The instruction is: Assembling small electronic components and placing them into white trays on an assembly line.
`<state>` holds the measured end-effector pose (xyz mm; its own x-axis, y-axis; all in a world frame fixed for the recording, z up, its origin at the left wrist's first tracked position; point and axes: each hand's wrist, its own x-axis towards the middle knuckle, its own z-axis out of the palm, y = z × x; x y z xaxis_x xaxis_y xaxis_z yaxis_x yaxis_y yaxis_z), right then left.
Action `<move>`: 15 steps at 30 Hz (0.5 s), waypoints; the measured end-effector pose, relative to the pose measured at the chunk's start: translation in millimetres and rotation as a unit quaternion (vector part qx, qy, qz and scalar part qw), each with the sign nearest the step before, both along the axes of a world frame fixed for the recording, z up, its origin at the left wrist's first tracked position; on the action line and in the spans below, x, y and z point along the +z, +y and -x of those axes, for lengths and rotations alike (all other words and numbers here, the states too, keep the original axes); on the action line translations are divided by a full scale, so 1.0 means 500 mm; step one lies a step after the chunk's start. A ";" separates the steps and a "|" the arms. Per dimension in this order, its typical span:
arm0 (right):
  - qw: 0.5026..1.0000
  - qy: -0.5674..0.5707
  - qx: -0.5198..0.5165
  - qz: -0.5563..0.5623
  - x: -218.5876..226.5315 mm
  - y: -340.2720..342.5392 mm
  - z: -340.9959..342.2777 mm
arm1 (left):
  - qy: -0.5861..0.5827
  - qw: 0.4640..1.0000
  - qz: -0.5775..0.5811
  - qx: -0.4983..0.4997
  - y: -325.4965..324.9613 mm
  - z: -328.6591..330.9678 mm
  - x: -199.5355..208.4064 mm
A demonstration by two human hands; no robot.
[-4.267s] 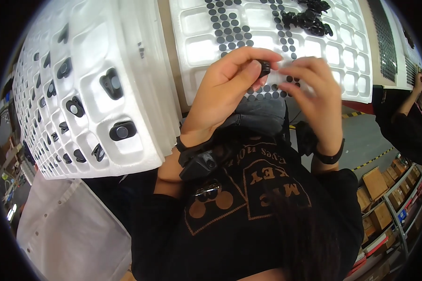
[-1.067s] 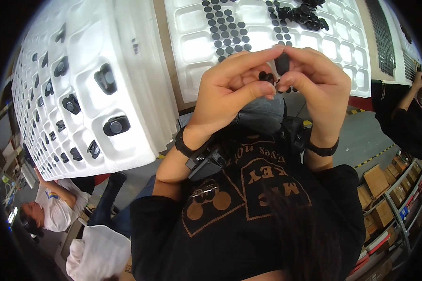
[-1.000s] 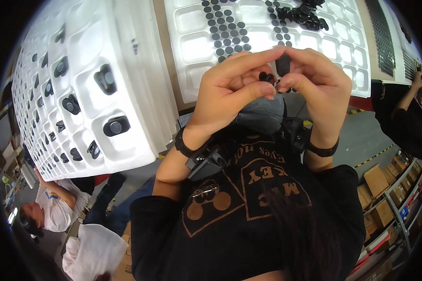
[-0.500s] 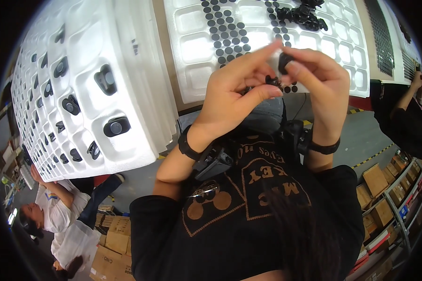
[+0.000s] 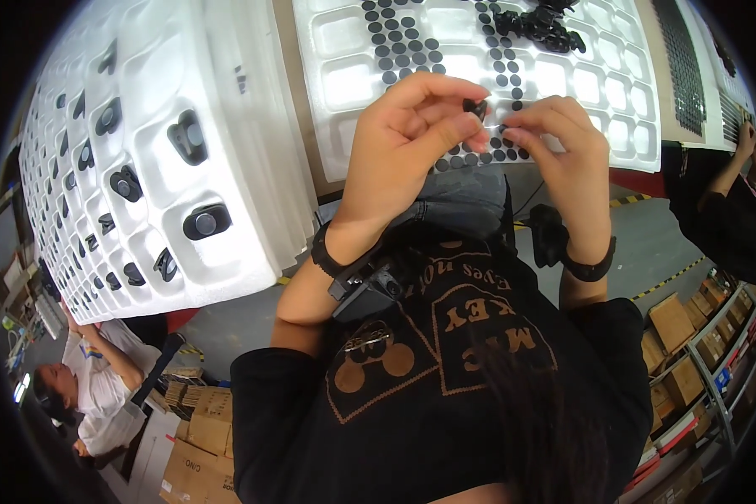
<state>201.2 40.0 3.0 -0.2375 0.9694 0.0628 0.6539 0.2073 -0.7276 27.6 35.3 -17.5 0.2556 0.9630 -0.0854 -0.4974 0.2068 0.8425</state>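
Black part point(image 5: 475, 108), upper centre: gripped by left hand point(image 5: 399, 143), fingers partly hiding it. Right hand point(image 5: 569, 147), near: fingers curled at dark disc point(image 5: 503, 129), grip cannot be told. Black heap point(image 5: 542, 32), top edge: cut off.

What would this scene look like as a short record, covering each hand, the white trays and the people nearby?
Left hand: pinches a small black part with thumb and fingers
Right hand: apart from the left, thumb and fingertips close together; whether they hold the tiny dark spot there, I cannot tell
Tray ahead: white, bearing rows of dark discs and a heap of black pieces
Tray at left: white, dark parts in many pockets
People nearby: someone in white, lower left; someone in black, right
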 end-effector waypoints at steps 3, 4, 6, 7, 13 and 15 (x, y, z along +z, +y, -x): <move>0.999 -0.031 0.011 0.005 -0.002 0.001 -0.004 | 0.015 1.000 -0.005 0.003 -0.002 -0.005 0.002; 0.999 -0.031 0.011 0.005 -0.002 0.003 -0.005 | 0.024 1.000 -0.012 -0.004 -0.002 -0.005 0.002; 0.999 -0.042 0.031 0.002 0.002 0.007 -0.005 | 0.042 0.999 -0.025 -0.016 -0.003 -0.004 0.001; 0.998 -0.047 0.041 0.001 0.004 0.008 -0.005 | 0.043 0.999 -0.024 -0.016 -0.005 -0.003 0.003; 0.987 0.119 0.011 -0.111 0.017 -0.002 0.025 | -0.090 0.994 0.052 -0.029 -0.003 0.012 0.006; 0.968 0.229 0.014 -0.101 0.013 -0.005 0.060 | -0.129 0.989 0.062 -0.032 -0.002 0.020 0.001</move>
